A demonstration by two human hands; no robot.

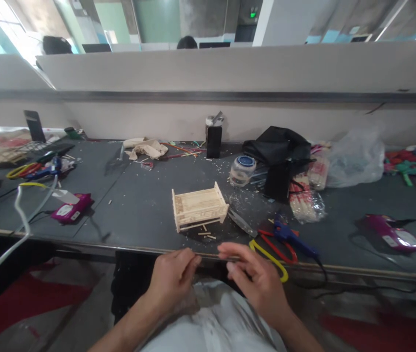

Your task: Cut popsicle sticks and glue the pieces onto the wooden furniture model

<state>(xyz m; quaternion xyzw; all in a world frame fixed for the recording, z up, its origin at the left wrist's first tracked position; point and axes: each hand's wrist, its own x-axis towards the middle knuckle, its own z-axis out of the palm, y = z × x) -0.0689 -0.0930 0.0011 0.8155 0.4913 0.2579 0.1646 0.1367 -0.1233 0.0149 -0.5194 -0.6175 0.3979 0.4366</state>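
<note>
A miniature bed built of thin wooden sticks stands upright on the dark table, beyond both hands. My left hand is at the table's front edge with thumb and fingers pressed together; whatever they may hold is hidden. Beside it, my right hand has its fingers apart and bent, with nothing visible in them. Short stick pieces lie in front of the bed. To its right are grey-handled pliers, a pair of red-and-yellow-handled pliers and a blue glue gun.
A clear jar with a blue lid, a black bag and bagged sticks sit at the back right. Purple boxes with cords lie left and right. A phone leans near the partition.
</note>
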